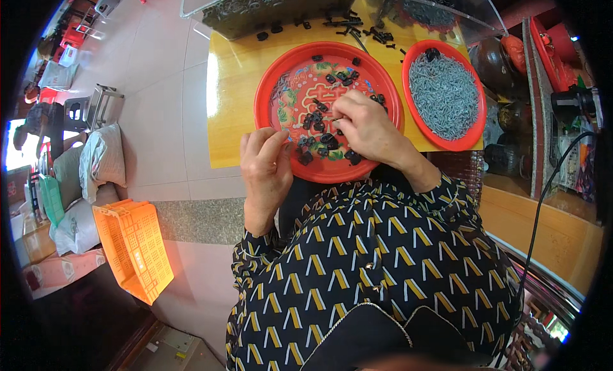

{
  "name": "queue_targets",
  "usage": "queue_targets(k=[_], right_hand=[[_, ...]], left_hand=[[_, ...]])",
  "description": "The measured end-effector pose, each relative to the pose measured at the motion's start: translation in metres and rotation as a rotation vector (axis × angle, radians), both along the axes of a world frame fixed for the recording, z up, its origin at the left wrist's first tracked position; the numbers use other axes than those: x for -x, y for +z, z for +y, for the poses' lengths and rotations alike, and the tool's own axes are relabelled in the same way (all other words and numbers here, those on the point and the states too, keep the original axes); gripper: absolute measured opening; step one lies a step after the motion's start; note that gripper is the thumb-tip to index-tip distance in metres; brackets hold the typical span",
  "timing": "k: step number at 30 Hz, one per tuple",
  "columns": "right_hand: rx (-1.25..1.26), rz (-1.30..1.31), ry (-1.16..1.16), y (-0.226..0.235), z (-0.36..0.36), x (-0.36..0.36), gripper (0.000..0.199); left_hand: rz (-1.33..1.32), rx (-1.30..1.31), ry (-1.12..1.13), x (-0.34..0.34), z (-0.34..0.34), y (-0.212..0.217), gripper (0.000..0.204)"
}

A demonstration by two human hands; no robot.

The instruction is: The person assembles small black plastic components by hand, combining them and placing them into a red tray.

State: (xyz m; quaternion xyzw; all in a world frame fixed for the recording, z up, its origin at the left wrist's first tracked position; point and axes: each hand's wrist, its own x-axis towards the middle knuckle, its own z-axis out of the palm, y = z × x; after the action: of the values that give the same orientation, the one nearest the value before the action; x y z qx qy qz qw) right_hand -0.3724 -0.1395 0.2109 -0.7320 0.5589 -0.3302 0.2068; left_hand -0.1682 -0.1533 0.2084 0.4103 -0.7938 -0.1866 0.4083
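A round red tray (264, 71) with a printed floral bottom sits at the table's near edge. Small black plastic parts (329, 141) lie scattered in it, with some thin screws along its left side. Over the tray's left rim is my left hand (263, 157), its thumb and fingertips pinched together; anything between them is too small to make out. Above the tray's right half, my right hand (365, 125) is closed in a pinch too, close to a small dark piece at the fingertips. To the right, a second red tray (483, 109) holds a heap of small grey screws (444, 96).
Clear plastic bins (255, 20) with black parts stand at the back of the yellow table (223, 115). Loose black pieces (348, 29) lie before them. An orange crate (137, 249) stands on the floor at left, near stuffed sacks (102, 157). A black cable (539, 218) hangs at right.
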Motion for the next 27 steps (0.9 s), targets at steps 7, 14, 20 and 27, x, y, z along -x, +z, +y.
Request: queue_targets(k=[7,14,20,27], right_hand=[[-0.101,-0.235,-0.085,0.008,0.015,0.011,0.011],[-0.113,-0.257,-0.134,0.004,0.024,0.015,0.013],[-0.122,-0.285,-0.131,-0.001,0.025,0.019,0.013],[-0.106,-0.281,-0.071,-0.002,0.028,0.023,0.014]], left_hand=[[-0.147,0.163,0.054,0.001,-0.042,0.002,0.021],[-0.629,0.188,0.003,0.008,-0.07,0.011,0.007],[-0.709,0.156,-0.038,0.012,-0.08,0.005,0.012],[-0.762,0.135,-0.022,0.016,-0.079,0.002,0.015]])
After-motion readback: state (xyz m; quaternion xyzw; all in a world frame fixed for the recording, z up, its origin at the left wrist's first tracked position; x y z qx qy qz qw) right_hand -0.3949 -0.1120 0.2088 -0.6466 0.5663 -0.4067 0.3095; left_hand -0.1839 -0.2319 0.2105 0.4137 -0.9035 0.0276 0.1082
